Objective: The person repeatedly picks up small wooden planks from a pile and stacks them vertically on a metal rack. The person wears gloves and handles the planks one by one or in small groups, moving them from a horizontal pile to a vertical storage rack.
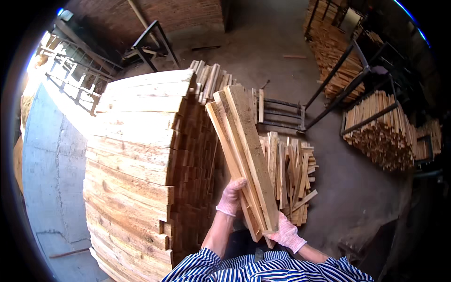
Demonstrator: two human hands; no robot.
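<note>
Both my hands wear pale pink knit gloves and hold a small bundle of wooden boards (242, 155) tilted up in front of me. My left hand (231, 196) grips the bundle's left side, with the thumb lying along a board. Near the lower end, my right hand (286, 232) holds the boards from the right; most of its fingers are hidden behind them. To my left stands a tall stack of boards (131, 174), its top layer laid flat side by side. Beyond the bundle, a loose pile of wooden strips (293, 176) lies low on the right.
A black metal rack (284, 113) sits on the floor ahead. Bundled strips (376, 129) fill a frame at the right, with another wood pile (329, 61) behind. Farther back is a brick wall (188, 16). A grey concrete slab (44, 155) borders the stack's left side.
</note>
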